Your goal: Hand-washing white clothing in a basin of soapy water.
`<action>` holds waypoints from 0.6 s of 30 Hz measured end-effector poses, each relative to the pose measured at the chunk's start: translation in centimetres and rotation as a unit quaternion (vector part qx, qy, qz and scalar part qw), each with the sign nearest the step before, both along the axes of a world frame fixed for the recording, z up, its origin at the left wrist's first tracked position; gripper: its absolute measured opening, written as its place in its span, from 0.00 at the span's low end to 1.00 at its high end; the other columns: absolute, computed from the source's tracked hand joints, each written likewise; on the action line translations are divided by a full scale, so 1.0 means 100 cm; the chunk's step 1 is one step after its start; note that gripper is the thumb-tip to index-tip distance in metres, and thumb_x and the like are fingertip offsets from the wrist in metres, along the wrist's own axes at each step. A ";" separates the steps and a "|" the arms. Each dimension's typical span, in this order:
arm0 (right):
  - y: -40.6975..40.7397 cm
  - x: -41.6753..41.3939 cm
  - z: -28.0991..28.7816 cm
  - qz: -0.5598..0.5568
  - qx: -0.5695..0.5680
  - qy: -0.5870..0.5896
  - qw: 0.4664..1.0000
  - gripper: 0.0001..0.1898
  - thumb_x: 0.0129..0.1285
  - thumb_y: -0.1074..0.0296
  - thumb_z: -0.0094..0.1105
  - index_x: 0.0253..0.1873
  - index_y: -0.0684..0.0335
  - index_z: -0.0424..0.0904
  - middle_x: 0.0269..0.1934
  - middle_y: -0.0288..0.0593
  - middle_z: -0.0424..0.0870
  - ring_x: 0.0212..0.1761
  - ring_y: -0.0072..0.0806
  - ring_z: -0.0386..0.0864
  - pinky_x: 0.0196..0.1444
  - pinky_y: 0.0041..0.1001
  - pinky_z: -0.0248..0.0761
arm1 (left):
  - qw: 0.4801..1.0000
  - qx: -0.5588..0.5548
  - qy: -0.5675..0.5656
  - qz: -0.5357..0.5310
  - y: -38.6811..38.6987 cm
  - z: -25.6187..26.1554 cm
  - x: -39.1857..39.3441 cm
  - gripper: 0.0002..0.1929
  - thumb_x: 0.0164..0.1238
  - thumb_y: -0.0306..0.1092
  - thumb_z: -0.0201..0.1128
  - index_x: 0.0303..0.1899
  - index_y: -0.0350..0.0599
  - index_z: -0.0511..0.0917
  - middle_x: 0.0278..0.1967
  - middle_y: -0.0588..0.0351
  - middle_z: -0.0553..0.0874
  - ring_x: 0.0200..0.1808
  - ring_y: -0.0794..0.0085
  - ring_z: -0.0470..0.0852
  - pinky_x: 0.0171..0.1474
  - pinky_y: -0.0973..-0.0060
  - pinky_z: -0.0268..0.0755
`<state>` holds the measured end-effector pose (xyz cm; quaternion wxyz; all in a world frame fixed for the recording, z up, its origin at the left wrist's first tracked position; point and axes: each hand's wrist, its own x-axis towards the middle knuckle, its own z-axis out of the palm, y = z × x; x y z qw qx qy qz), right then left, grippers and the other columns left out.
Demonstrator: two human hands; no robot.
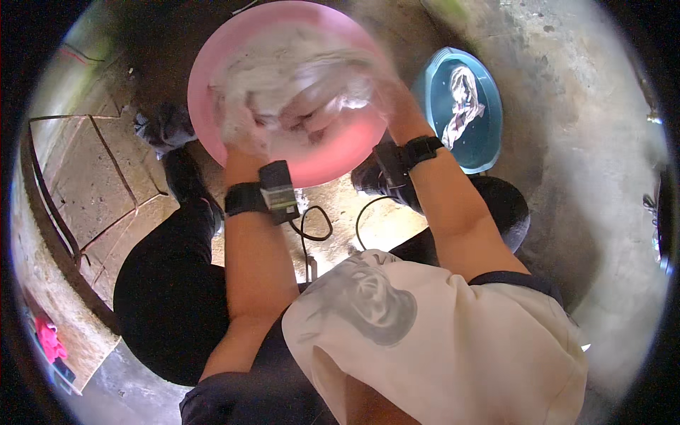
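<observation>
A round pink plastic basin [204, 101] stands on the floor in front of me, with wet whitish cloth [287, 69] and suds inside. Into its near left part reaches my left hand [247, 125], covered with foam and in among the cloth. My right hand [388, 93] is at the basin's right side, badly blurred, touching or close to the cloth. The fingers of both hands are hidden by foam, cloth and blur, so their grip cannot be told. Each wrist wears a black strap with a small device.
Right of the basin is a blue plastic tub [494, 122] with a twisted white cloth [465, 101] in water. A dark bundled cloth [164, 127] lies left of the basin, near a thin metal frame [114, 159]. Black cables [319, 237] hang between my knees.
</observation>
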<state>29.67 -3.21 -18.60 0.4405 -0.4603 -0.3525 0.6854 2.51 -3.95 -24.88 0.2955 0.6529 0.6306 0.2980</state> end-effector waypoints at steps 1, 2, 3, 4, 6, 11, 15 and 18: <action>0.007 -0.004 0.006 -0.029 0.003 0.062 0.998 0.18 0.52 0.67 0.61 0.47 0.69 0.73 0.41 0.42 0.79 0.40 0.32 0.78 0.46 0.29 0.70 | 1.000 0.002 -0.005 -0.003 -0.002 -0.015 0.020 0.16 0.57 0.35 0.58 0.46 0.40 0.72 0.40 0.54 0.80 0.40 0.64 0.78 0.43 0.73 0.71; 0.006 -0.021 0.014 -0.027 0.002 0.065 0.998 0.18 0.52 0.67 0.61 0.47 0.69 0.73 0.41 0.42 0.79 0.40 0.32 0.78 0.46 0.29 0.70 | 0.895 -0.177 -0.408 0.048 -0.008 -0.024 0.037 0.17 0.58 0.39 0.56 0.47 0.42 0.72 0.42 0.56 0.79 0.42 0.66 0.77 0.43 0.73 0.71; -0.005 -0.046 0.023 -0.023 -0.005 0.016 1.000 0.18 0.53 0.67 0.59 0.48 0.69 0.72 0.41 0.43 0.78 0.41 0.30 0.77 0.45 0.28 0.71 | 0.604 -0.316 -0.725 0.095 -0.014 -0.027 0.047 0.17 0.60 0.42 0.54 0.48 0.44 0.71 0.44 0.57 0.77 0.43 0.67 0.76 0.43 0.73 0.72; -0.013 -0.061 0.031 -0.025 -0.011 -0.041 0.999 0.18 0.54 0.67 0.57 0.50 0.69 0.71 0.42 0.44 0.78 0.42 0.29 0.76 0.44 0.27 0.71 | 0.602 -0.319 -0.726 0.093 -0.017 -0.014 0.060 0.17 0.60 0.42 0.54 0.48 0.44 0.71 0.44 0.57 0.77 0.43 0.67 0.76 0.43 0.73 0.72; -0.020 -0.075 0.035 0.118 0.072 -0.313 0.940 0.24 0.52 0.63 0.61 0.53 0.67 0.69 0.45 0.48 0.76 0.43 0.32 0.76 0.47 0.29 0.70 | 0.523 -0.346 -0.774 0.079 -0.016 0.042 0.072 0.20 0.61 0.46 0.52 0.50 0.44 0.69 0.46 0.57 0.76 0.47 0.70 0.74 0.43 0.70 0.72; -0.019 -0.076 -0.021 0.042 0.365 -0.521 0.770 0.26 0.46 0.58 0.66 0.49 0.66 0.72 0.44 0.50 0.77 0.45 0.39 0.76 0.51 0.31 0.68 | 0.505 -0.273 -0.813 0.091 -0.020 -0.005 0.065 0.24 0.66 0.51 0.45 0.49 0.39 0.70 0.45 0.49 0.76 0.47 0.63 0.74 0.47 0.70 0.70; 0.012 -0.058 -0.023 -0.011 0.213 -0.525 0.824 0.17 0.51 0.63 0.59 0.46 0.63 0.73 0.43 0.49 0.76 0.44 0.42 0.75 0.49 0.33 0.67 | 0.499 -0.189 -0.843 -0.066 -0.028 -0.073 0.089 0.19 0.66 0.40 0.47 0.54 0.41 0.64 0.48 0.51 0.74 0.51 0.63 0.71 0.55 0.71 0.63; -0.004 -0.082 -0.013 0.078 0.236 -0.502 0.829 0.12 0.53 0.66 0.56 0.42 0.62 0.74 0.42 0.47 0.76 0.44 0.43 0.74 0.48 0.33 0.66 | 0.781 -0.164 -0.602 0.037 -0.020 -0.039 0.084 0.21 0.57 0.38 0.56 0.51 0.40 0.67 0.44 0.47 0.76 0.47 0.59 0.74 0.48 0.68 0.68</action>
